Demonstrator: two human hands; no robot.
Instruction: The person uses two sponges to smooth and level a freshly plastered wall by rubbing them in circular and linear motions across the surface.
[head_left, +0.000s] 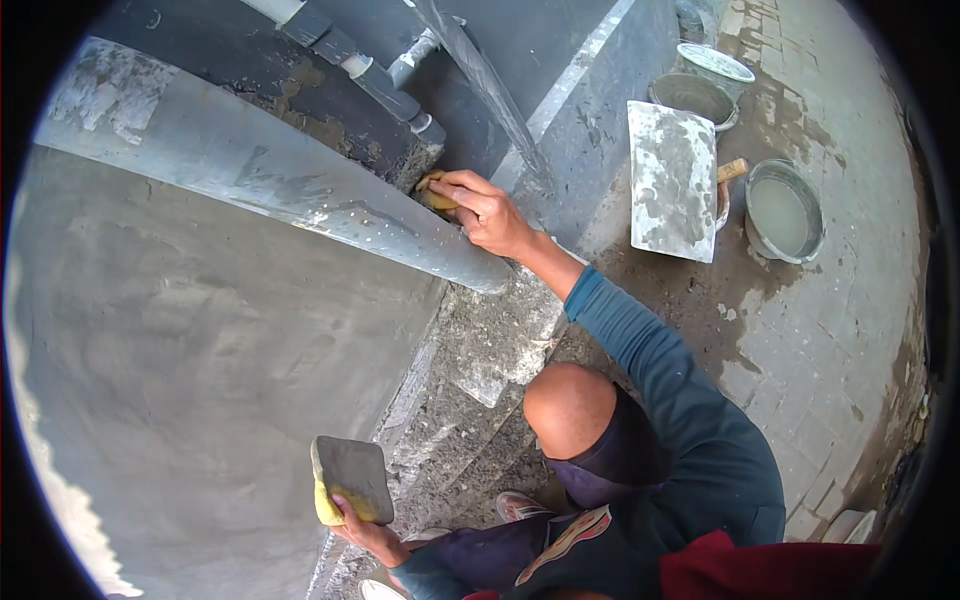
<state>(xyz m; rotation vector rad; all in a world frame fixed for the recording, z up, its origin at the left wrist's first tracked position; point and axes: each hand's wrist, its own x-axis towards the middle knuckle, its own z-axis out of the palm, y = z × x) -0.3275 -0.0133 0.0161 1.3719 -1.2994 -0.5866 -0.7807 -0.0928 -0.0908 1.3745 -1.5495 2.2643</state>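
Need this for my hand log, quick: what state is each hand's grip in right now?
Left hand: closed, holding a flat gray pad with a yellow edge.
Right hand: closed, holding a yellow sponge-like piece beside the large gray pipe.

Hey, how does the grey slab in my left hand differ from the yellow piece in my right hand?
Size: the grey slab looks broader than the visible part of the yellow piece.
Shape: the slab is flat with rounded corners; the yellow piece looks soft and bunched.
Place: the slab is well away from the big pipe; the yellow piece is right beside it.
Shared: both are hand-held, and yellow shows on each.
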